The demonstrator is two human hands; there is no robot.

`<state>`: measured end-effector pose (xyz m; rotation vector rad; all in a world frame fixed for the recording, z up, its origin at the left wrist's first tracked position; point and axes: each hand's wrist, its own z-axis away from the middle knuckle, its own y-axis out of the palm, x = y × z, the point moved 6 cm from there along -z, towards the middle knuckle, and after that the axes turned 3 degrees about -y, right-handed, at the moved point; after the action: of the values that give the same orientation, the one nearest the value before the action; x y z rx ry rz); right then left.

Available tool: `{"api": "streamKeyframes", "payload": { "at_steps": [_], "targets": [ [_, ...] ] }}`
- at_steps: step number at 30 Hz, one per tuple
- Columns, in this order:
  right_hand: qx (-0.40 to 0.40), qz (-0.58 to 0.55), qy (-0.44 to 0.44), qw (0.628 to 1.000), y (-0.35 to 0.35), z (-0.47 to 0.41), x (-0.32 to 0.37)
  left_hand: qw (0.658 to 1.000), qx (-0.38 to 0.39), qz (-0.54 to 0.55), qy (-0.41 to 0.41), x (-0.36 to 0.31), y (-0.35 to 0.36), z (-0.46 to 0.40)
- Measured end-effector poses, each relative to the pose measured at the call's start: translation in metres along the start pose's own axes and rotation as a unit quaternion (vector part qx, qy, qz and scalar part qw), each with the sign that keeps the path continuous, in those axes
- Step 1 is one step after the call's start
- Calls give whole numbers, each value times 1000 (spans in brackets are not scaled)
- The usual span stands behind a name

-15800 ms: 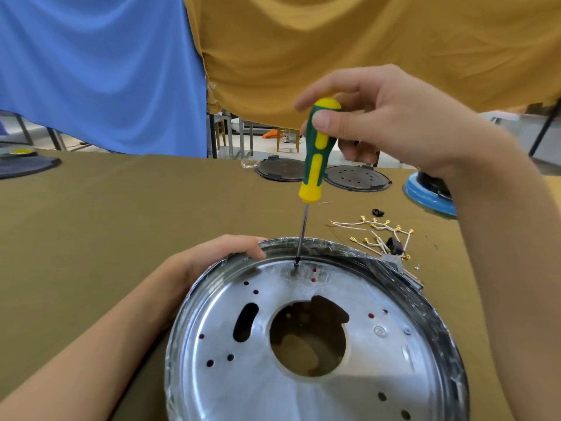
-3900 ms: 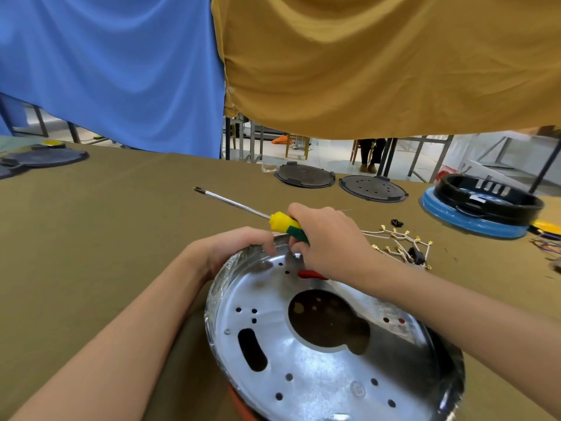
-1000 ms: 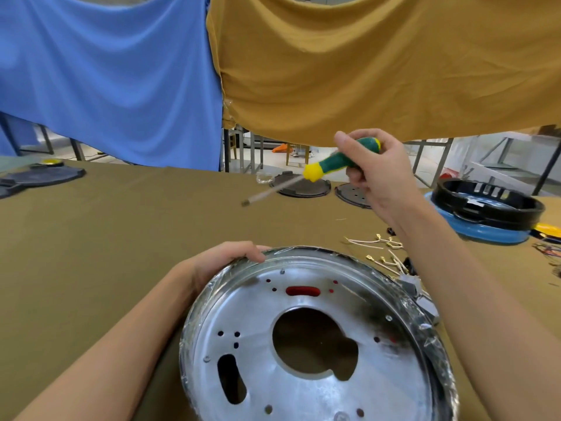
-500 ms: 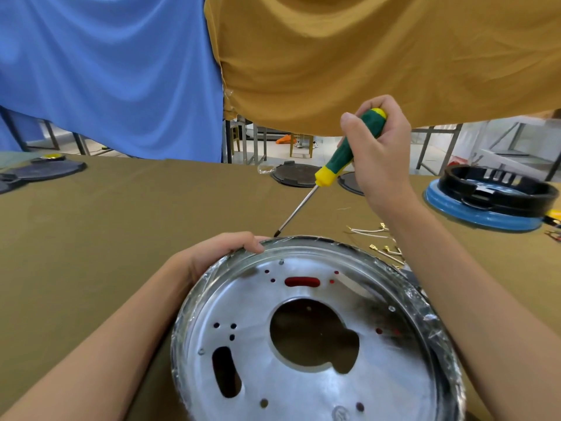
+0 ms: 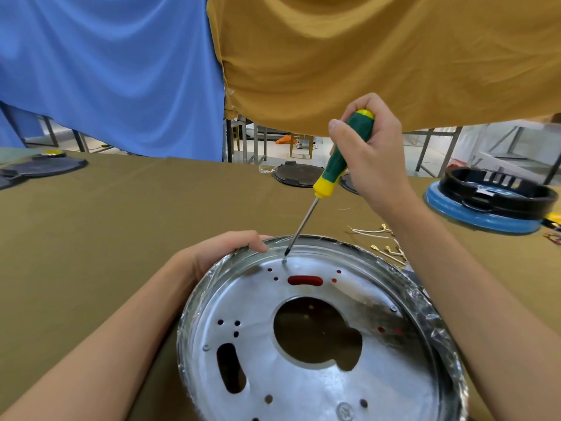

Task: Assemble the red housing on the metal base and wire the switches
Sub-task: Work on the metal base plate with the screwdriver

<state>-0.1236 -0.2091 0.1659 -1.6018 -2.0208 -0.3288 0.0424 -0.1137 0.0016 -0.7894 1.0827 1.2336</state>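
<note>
My right hand (image 5: 368, 153), fingers wrapped round the screwdriver (image 5: 340, 161), has brought its tip down from mid-air onto a screw (image 5: 284, 261) at the far rim of the metal base (image 5: 318, 335) near me; my left hand (image 5: 224, 253) grips that rim. Red housing (image 5: 304, 280) shows beneath through a slot. Fastening can resume.

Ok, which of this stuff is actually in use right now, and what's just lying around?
In use: metal base, screwdriver, left hand steadying the rim, right hand, red housing beneath.
Lying about: loose wires, black lids, blue-and-black unit.
</note>
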Motion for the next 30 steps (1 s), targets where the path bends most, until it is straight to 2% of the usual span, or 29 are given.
{"api": "streamKeyframes", "payload": {
  "at_steps": [10,18,26,30],
  "targets": [
    [31,13,6,999,4,0,-2,1000,-27,-15,-6,1,-5,-2],
    [168,-39,39,984,13,-4,10,999,-24,-23,-10,2,-6,-2],
    [189,-57,43,979,15,-1,15,999,-24,-48,1,0,-6,-2],
    [193,-61,57,978,12,-1,13,996,-30,-60,57,-10,-3,-4]
  ]
}}
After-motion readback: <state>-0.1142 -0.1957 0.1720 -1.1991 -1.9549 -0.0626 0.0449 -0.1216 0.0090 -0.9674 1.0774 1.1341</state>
